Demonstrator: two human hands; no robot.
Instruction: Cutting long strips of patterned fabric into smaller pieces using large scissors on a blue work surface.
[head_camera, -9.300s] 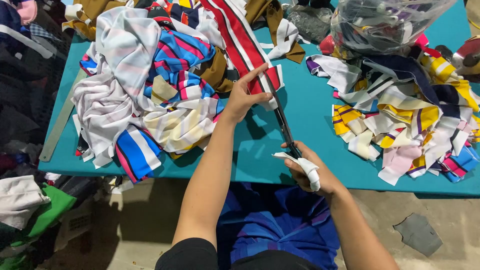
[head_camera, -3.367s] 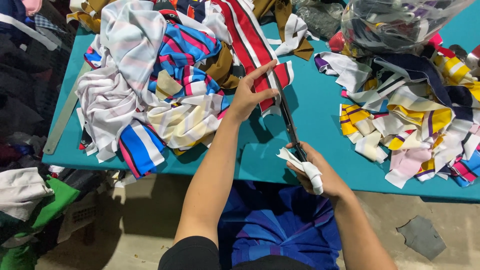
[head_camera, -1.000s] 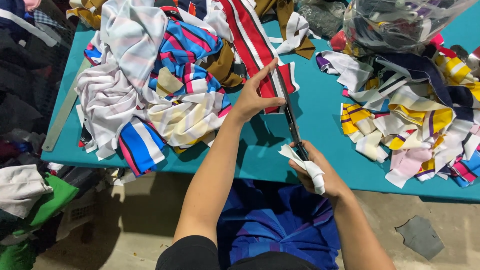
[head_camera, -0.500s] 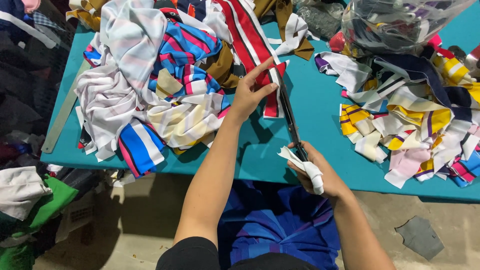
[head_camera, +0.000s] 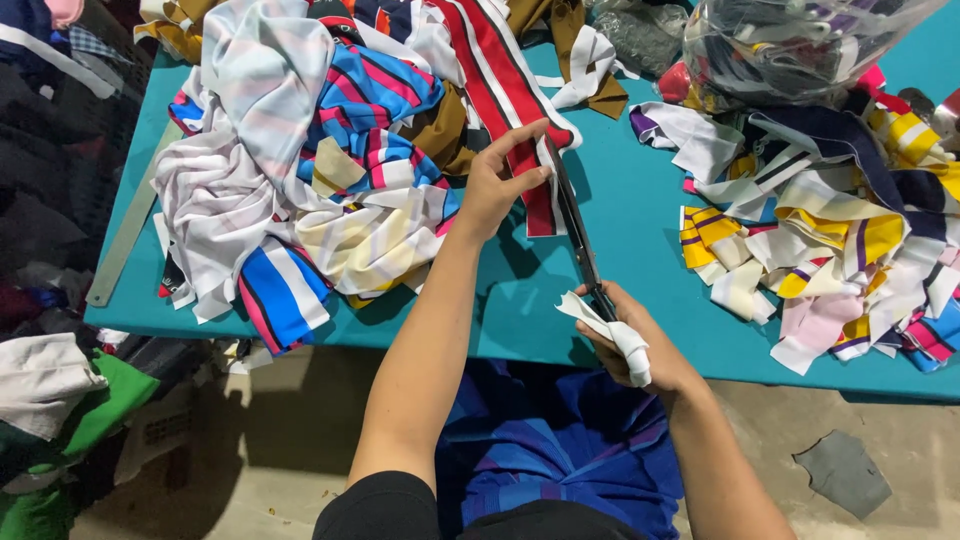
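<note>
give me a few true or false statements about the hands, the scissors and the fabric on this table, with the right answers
1. The right hand grips the handles of long scissors, which are wrapped in white cloth. True.
2. The left hand lies flat on bare tabletop, away from any fabric. False: it presses on a red and white striped strip beside the blades.
3. The table is teal. True.
4. The yellow, purple and white scrap pile lies on the person's left. False: it lies on the right side.
5. A clear plastic bag of fabric sits at the far right of the table. True.
6. The scissors point toward the person. False: the blades point away, the handles are nearest the body.
</note>
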